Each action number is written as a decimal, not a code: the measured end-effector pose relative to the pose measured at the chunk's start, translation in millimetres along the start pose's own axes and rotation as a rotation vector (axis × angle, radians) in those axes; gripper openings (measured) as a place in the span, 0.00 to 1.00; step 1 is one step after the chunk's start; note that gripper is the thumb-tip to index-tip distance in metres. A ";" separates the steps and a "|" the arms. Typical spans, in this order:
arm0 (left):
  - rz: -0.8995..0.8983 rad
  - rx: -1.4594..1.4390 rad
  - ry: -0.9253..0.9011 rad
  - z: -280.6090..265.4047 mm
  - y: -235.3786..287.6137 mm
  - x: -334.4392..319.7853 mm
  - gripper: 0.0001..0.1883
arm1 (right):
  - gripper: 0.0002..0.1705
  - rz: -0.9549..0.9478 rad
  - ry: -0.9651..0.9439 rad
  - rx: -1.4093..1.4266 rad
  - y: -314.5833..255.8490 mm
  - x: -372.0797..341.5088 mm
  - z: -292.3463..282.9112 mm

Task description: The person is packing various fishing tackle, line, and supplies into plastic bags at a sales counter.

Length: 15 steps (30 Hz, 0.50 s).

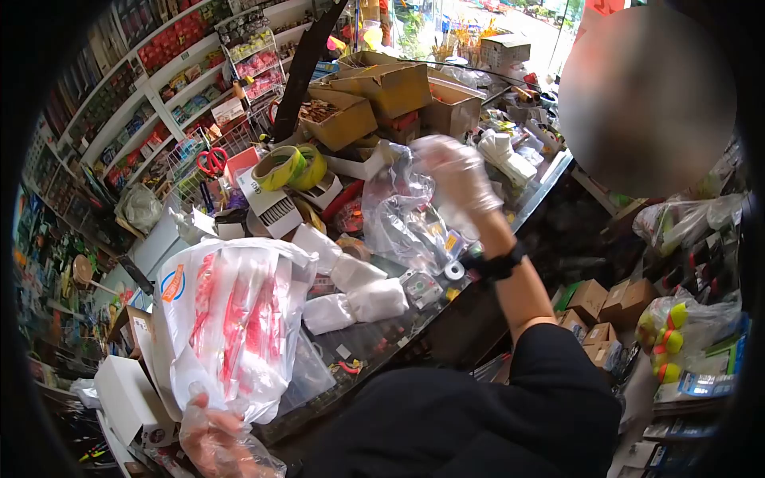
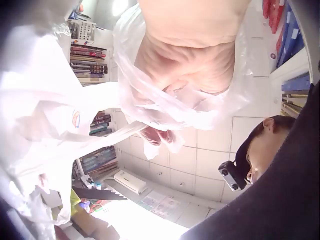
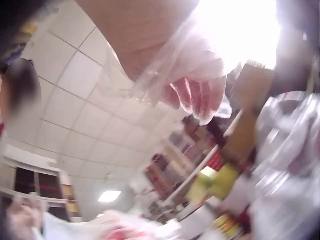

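Note:
My left hand [image 1: 219, 438], in a clear plastic glove, is at the lower end of a white plastic bag [image 1: 179, 319]. Through the bag show long pink-red packets [image 1: 239, 319]. In the left wrist view, a stretched strip of the bag [image 2: 107, 142] runs to the curled fingers [image 2: 152, 135], which grip it. My right hand [image 1: 458, 171], also gloved and blurred, hovers over the counter beside a crumpled clear plastic bag [image 1: 398, 207]. Its fingers [image 3: 200, 100] hang loosely bent in the right wrist view, with nothing visible between them.
Open cardboard boxes [image 1: 390, 88] stand at the back of the cluttered counter. Rolls of yellow-green tape [image 1: 279, 167] sit on a white box, near red scissors [image 1: 212, 162]. White wrapped bundles [image 1: 374, 300] lie in the middle. Another person [image 1: 645, 103] is at the right.

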<state>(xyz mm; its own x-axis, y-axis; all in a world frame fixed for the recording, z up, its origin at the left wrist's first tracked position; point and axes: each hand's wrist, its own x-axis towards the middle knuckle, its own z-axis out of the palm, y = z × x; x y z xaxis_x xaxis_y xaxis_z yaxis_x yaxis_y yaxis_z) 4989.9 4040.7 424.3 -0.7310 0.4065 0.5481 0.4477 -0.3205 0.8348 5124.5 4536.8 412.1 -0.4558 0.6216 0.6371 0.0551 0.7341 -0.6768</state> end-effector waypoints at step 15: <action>-0.089 0.075 0.226 21.1 5.6 -15.5 0.32 | 0.33 0.697 -0.608 -1.253 244.8 50.7 -129.5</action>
<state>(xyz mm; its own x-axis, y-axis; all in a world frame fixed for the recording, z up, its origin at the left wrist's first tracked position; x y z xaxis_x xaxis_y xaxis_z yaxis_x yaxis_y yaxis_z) 5014.5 4050.6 421.5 -0.8621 0.2257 0.4536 0.4073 -0.2237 0.8855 5229.9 4783.4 326.4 -0.2866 0.9517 -0.1106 0.9396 0.3017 0.1617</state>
